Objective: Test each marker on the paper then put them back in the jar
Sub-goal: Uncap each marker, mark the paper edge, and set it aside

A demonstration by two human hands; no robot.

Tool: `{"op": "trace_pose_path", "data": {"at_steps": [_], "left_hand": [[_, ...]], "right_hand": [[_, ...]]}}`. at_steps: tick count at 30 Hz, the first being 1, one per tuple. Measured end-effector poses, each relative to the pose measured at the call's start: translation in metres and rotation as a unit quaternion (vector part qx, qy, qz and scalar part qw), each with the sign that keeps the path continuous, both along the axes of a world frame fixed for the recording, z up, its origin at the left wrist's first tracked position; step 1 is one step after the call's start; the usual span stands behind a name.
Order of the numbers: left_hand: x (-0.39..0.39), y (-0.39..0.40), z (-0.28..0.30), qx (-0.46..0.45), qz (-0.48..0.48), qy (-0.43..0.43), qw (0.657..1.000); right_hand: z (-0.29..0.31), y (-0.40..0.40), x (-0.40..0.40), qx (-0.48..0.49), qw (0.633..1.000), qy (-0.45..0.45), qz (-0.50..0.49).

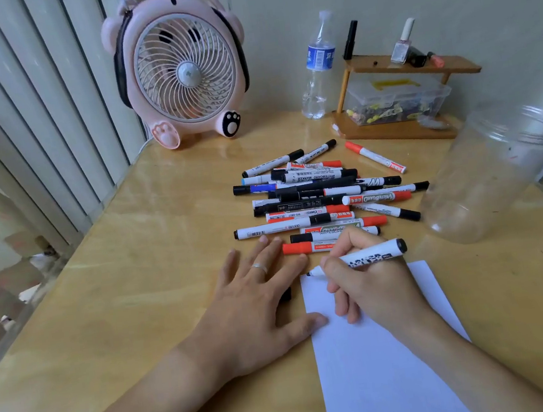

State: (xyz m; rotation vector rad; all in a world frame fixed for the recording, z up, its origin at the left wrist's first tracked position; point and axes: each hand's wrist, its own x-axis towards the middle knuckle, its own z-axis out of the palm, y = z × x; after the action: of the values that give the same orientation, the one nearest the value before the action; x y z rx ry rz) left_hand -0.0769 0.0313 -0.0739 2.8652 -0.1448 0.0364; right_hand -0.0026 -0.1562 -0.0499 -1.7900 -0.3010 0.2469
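The right hand (365, 276) grips an uncapped marker (360, 258), tip at the paper (380, 364)'s top-left corner; the left hand (258, 297) lies flat, thumb pinning the sheet. A short, light stroke should suffice. The empty jar (487, 177) lies at three o'clock of the pile (320, 196).

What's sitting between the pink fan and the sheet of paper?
In the head view, the pile of markers lies on the table between the pink fan and the paper.

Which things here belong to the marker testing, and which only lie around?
Job: marker held in right hand; paper; left hand; marker pile; jar.
Lying about: fan; water bottle; wooden shelf.
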Motion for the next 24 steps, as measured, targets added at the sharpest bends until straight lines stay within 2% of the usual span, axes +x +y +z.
{"op": "trace_pose_path", "data": {"at_steps": [11, 24], "left_hand": [[0.0022, 0.0022, 0.0025, -0.116, 0.011, -0.029, 0.993], [0.0016, 0.0015, 0.0028, -0.103, 0.009, -0.030, 0.994]], "right_hand": [[-0.0023, 0.0009, -0.0016, -0.008, 1.000, 0.001, 0.013], [-0.0041, -0.0004, -0.0004, -0.027, 0.999, -0.004, 0.032]]}}
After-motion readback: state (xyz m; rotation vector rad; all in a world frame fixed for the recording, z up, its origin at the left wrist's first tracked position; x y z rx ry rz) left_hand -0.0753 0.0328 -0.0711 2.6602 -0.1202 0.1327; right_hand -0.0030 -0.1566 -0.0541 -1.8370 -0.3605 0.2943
